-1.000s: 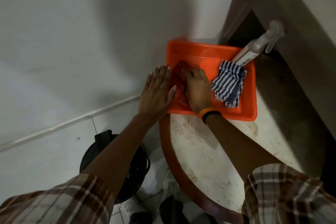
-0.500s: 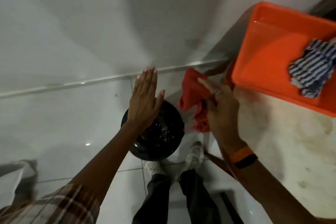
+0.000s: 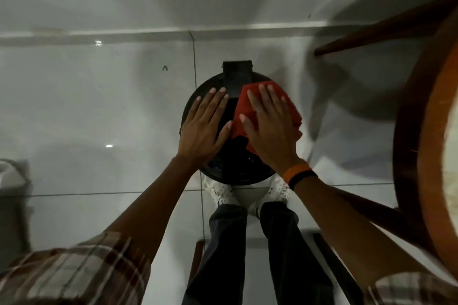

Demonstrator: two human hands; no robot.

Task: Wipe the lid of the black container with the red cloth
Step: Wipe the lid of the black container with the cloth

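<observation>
1. Directly below the camera, the black container [image 3: 230,176] stands on the pale tiled floor [image 3: 99,106], just in front of the person's white shoes [image 3: 223,193].
2. Its round lid [image 3: 198,96] faces up, with a black rectangular tab [image 3: 237,77] at the far edge.
3. The left hand [image 3: 203,131] lies flat on the lid's left half, fingers spread apart and gripping nothing.
4. The right hand [image 3: 270,131] presses flat on the red cloth [image 3: 285,99], fingers spread rather than closed around it.
5. That cloth lies crumpled over the lid's right half, touching the tab's right side.
6. An orange and black wristband [image 3: 300,176] circles the right wrist.
7. A round desk [image 3: 416,146] with a brown wooden rim stands at the right.
</observation>
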